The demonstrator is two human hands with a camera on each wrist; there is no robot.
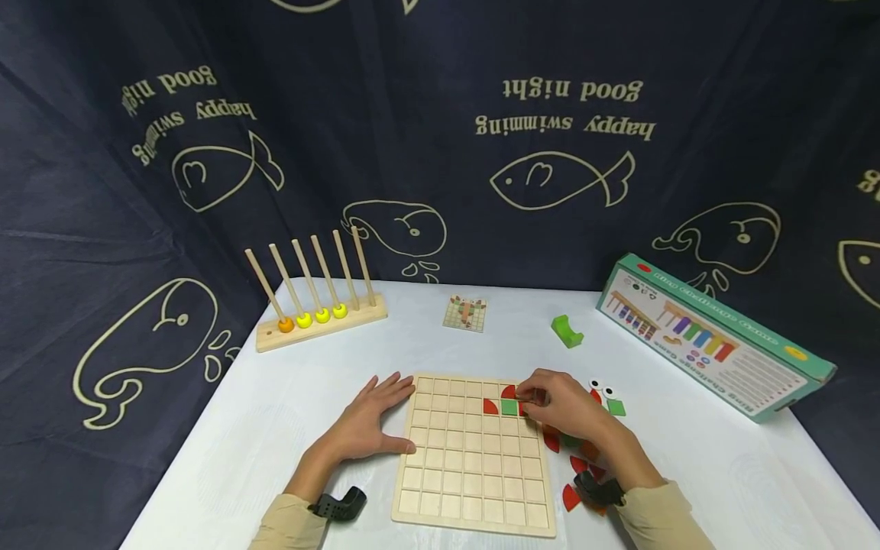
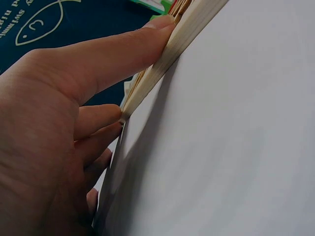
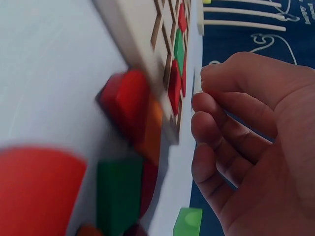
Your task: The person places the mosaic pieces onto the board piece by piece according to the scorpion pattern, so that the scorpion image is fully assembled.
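A wooden grid board (image 1: pixel 450 462) lies flat on the white table. Near its top right corner, a green square tile (image 1: pixel 509 407) sits in a cell with red quarter-round tiles (image 1: pixel 490 406) around it. My left hand (image 1: pixel 371 424) rests at the board's left edge, fingers spread and thumb (image 2: pixel 157 24) touching the rim. Over the top right corner is my right hand (image 1: pixel 567 405), its fingers loosely curled. The right wrist view shows no tile between the fingertips, which look apart from the red tile (image 3: pixel 174 86) in the board.
Loose red, green and orange tiles (image 1: pixel 571 498) lie right of the board, partly under my right arm. Behind stand a peg rack with beads (image 1: pixel 323 330), a pattern card (image 1: pixel 465 314), a green arched block (image 1: pixel 567 331) and a long game box (image 1: pixel 708 340).
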